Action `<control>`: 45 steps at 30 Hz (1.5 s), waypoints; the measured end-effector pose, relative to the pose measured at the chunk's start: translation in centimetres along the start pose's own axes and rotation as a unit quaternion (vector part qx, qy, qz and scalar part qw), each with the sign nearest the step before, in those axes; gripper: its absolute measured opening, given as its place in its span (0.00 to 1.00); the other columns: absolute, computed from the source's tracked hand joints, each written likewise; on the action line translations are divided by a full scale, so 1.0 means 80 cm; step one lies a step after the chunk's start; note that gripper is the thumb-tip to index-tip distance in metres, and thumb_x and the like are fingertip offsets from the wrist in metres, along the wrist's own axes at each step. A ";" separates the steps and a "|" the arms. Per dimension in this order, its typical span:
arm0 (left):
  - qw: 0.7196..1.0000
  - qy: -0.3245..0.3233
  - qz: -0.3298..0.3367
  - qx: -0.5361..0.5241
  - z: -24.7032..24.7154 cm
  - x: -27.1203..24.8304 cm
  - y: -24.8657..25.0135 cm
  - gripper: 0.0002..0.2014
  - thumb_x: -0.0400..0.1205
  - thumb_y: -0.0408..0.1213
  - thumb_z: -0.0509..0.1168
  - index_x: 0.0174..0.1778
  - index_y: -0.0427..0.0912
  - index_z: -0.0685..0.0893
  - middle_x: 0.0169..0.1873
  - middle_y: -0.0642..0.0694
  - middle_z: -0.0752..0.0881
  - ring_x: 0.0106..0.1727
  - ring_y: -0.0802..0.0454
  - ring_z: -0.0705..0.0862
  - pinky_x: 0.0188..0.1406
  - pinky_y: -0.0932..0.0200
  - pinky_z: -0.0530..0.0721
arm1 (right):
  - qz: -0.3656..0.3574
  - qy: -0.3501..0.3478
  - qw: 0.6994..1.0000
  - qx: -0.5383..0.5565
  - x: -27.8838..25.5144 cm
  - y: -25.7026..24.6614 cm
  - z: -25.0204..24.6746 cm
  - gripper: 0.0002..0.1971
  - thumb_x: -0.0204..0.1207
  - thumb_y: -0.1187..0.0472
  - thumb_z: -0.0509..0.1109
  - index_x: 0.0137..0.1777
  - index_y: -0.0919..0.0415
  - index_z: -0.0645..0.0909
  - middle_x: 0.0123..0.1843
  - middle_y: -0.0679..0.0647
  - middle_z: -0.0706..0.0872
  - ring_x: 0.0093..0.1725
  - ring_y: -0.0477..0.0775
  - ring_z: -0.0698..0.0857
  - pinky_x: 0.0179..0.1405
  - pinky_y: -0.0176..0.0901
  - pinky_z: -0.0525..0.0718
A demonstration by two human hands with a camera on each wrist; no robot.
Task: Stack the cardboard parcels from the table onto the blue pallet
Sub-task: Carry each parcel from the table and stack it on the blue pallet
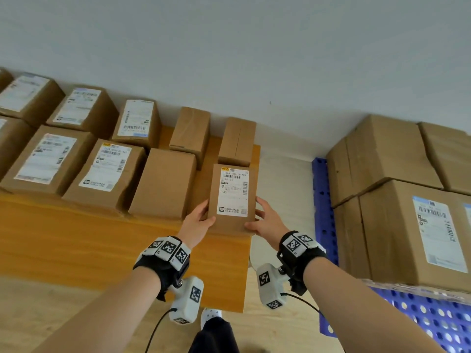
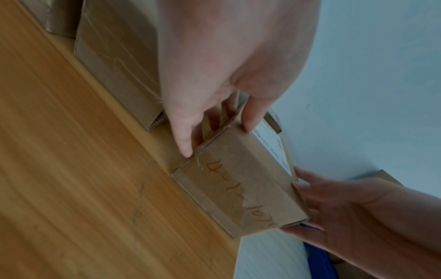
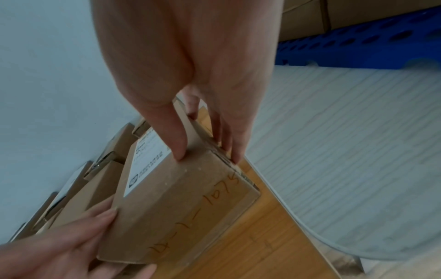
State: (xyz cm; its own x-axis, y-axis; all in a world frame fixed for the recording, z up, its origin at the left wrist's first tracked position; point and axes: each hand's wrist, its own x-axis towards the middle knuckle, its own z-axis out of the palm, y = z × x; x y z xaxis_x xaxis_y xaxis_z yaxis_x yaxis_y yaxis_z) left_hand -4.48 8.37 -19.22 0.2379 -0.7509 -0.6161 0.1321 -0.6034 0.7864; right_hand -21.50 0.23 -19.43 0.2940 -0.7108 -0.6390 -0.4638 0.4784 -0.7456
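A small cardboard parcel (image 1: pixel 232 197) with a white shipping label stands at the right end of the wooden table (image 1: pixel 76 240). My left hand (image 1: pixel 197 222) grips its left side, thumb on the top edge and fingers down the side. My right hand (image 1: pixel 267 220) grips the right side the same way. The wrist views show the parcel's (image 2: pixel 241 194) near face (image 3: pixel 181 213) with handwritten numbers; its far bottom edge looks tipped slightly off the table. The blue pallet (image 1: pixel 323 200) lies on the floor at right, carrying large cardboard boxes (image 1: pixel 413 233).
Several more parcels (image 1: pixel 102 171) fill the table to the left and behind, close to the held one. A plain box (image 1: pixel 163 184) stands just left of my left hand. A pale wall rises behind. Bare floor (image 1: pixel 283 179) separates table and pallet.
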 end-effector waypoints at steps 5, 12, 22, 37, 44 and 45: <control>1.000 -0.007 0.005 -0.010 0.001 -0.007 0.002 0.31 0.83 0.25 0.59 0.81 0.46 0.60 0.77 0.46 0.70 0.76 0.47 0.69 0.74 0.49 0.67 | -0.001 0.007 1.000 0.029 -0.009 0.004 -0.001 0.45 0.70 0.78 0.71 0.82 0.49 0.56 0.76 0.60 0.71 0.73 0.61 0.73 0.64 0.62 0.82; 0.999 -0.005 0.042 0.023 0.014 -0.043 0.011 0.31 0.84 0.27 0.60 0.81 0.50 0.60 0.76 0.49 0.71 0.75 0.48 0.71 0.75 0.48 0.68 | -0.042 0.009 0.999 0.025 -0.045 0.003 -0.016 0.43 0.71 0.77 0.71 0.81 0.49 0.57 0.75 0.58 0.71 0.73 0.59 0.72 0.63 0.59 0.82; 0.992 -0.001 0.128 0.019 0.071 -0.140 0.037 0.28 0.84 0.28 0.60 0.79 0.51 0.64 0.66 0.55 0.76 0.65 0.55 0.74 0.54 0.62 0.75 | -0.138 0.029 0.990 0.024 -0.132 0.006 -0.071 0.42 0.72 0.72 0.73 0.81 0.48 0.57 0.71 0.57 0.74 0.69 0.57 0.75 0.67 0.60 0.79; 0.974 0.015 0.220 0.043 0.233 -0.302 0.080 0.27 0.84 0.32 0.62 0.78 0.52 0.66 0.69 0.53 0.76 0.61 0.53 0.78 0.49 0.58 0.80 | -0.247 0.013 0.966 0.073 -0.301 0.041 -0.233 0.36 0.75 0.69 0.72 0.76 0.39 0.62 0.63 0.53 0.81 0.62 0.55 0.81 0.51 0.44 0.85; 0.965 -0.012 0.248 0.083 0.321 -0.342 0.121 0.26 0.83 0.32 0.63 0.78 0.48 0.67 0.56 0.53 0.81 0.59 0.47 0.82 0.41 0.60 0.83 | -0.260 0.055 0.961 0.073 -0.364 0.046 -0.333 0.37 0.74 0.64 0.73 0.81 0.48 0.61 0.59 0.52 0.85 0.59 0.53 0.84 0.57 0.51 0.84; 0.964 -0.019 0.249 0.089 0.334 -0.344 0.128 0.27 0.83 0.32 0.63 0.79 0.48 0.66 0.59 0.51 0.81 0.59 0.46 0.83 0.41 0.59 0.84 | -0.259 0.065 0.960 0.079 -0.371 0.046 -0.347 0.36 0.74 0.64 0.73 0.80 0.48 0.62 0.59 0.53 0.85 0.58 0.52 0.84 0.56 0.50 0.84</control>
State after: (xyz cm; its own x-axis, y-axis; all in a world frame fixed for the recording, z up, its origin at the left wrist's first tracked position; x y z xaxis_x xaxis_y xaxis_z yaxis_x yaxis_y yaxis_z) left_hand -35.37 15.67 4.62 0.1924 -0.9668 -0.1679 -0.1576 -0.1993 0.9672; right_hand -55.10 8.74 2.04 0.3391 -0.9281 -0.1536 -0.1478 0.1087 -0.9830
